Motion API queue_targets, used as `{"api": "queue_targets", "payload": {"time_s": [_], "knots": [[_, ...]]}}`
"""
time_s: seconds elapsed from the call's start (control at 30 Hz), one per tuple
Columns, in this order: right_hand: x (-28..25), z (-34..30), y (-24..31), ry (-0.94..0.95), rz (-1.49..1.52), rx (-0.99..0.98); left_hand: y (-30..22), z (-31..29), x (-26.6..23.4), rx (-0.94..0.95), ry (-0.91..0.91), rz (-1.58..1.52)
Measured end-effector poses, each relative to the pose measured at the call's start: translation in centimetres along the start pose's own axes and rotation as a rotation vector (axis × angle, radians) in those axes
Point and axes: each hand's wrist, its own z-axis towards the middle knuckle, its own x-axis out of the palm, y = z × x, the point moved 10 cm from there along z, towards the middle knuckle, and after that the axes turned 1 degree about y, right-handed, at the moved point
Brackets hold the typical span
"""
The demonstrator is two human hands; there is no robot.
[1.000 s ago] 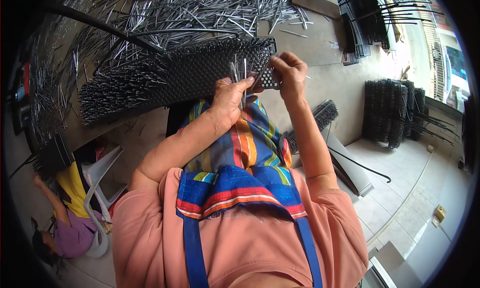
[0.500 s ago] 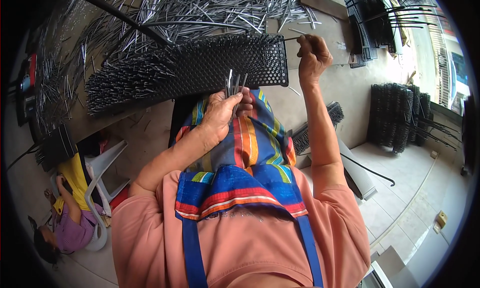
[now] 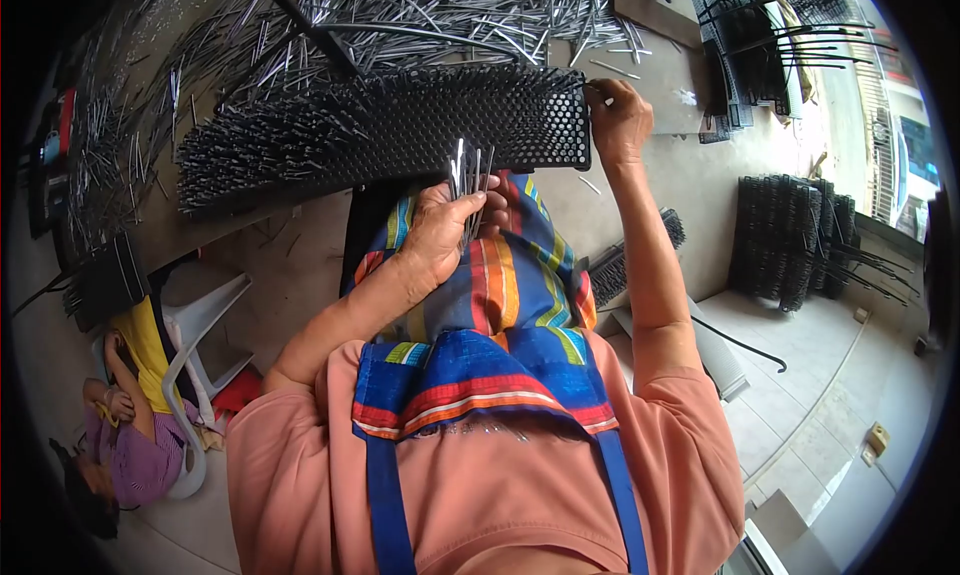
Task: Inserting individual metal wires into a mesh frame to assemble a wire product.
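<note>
The left hand (image 3: 440, 225) is keeping a closed grip around a bundle of thin shiny strips (image 3: 468, 175), above the striped apron (image 3: 500, 290) and near the perforated black panel (image 3: 450, 120). Dark strips (image 3: 265, 140) are bristling from the panel's left part. The right hand (image 3: 622, 115) is curling beside its right end; whether its grip is holding anything, I cannot tell. Loose strips (image 3: 440, 20) are lying heaped on the desk (image 3: 672, 90).

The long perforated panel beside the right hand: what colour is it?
The long perforated panel is black, seen best in the head view.
</note>
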Motion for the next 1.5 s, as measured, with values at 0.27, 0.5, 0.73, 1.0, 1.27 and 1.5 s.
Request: {"api": "queue_targets", "payload": {"time_s": [0.27, 0.5, 0.73, 1.0, 1.27, 1.5], "knots": [[4.8, -7.6, 8.4, 0.792, 0.738, 0.432, -0.8, -0.8, -0.5, -0.005, 0.022, -0.108], [8.4, -12.0, 13.2, 0.953, 1.312, 0.776, -1.4, -1.9, -1.2, -0.041, 0.07, -0.099], [10.2, -11.5, 13.6, 0.797, 1.246, 0.645, -2.4, -1.9, -4.3, 0.22, -0.042, -0.091], [4.0, -2.2, 15.2, 0.213, 1.076, 0.299, 1.9, -2.4, -10.1, -0.111, -0.251, -0.144], [5.4, -1.1, 18.9, 0.051, 0.989, -0.058, -3.4, -3.6, -6.6, 0.248, -0.131, -0.257], [5.8, -0.5, 20.0, 0.035, 0.817, -0.169, -2.0, -3.9, -7.7, 0.143, -0.204, -0.118]]}}
